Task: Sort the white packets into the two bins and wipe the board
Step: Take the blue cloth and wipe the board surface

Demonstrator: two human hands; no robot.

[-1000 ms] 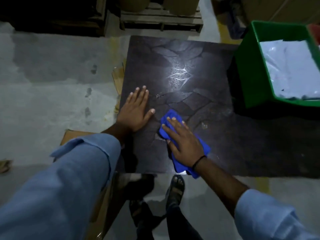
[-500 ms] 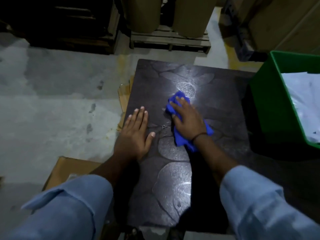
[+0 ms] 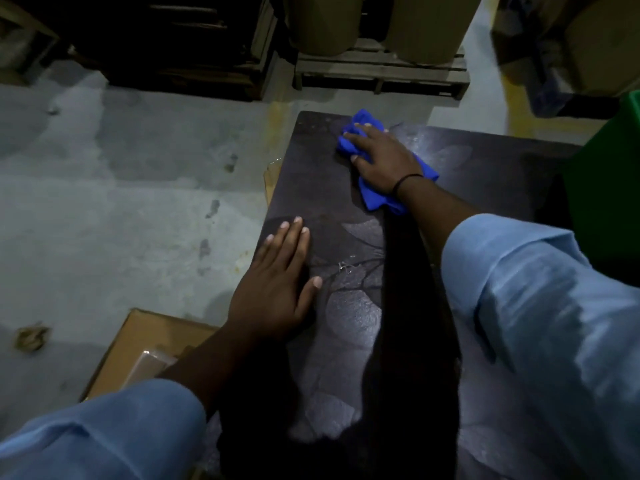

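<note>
From my end I see the R hand [image 3: 384,157] spread on the blue cloth [image 3: 375,199], pressing it onto the board [image 3: 346,341] at its far left corner. The fingers look flat, not clutching (cloth bunches out past the fingertips and under the wrist). The L hand [image 3: 277,289] lies palm-down with fingers straight, holding nothing, on the board's left edge, nearer me and well apart from the cloth. At the right the green bin [image 3: 609,188] is mostly out of frame, and I can't see inside. A cardboard box [image 3: 145,344] sits on the floor, lower left.
</note>
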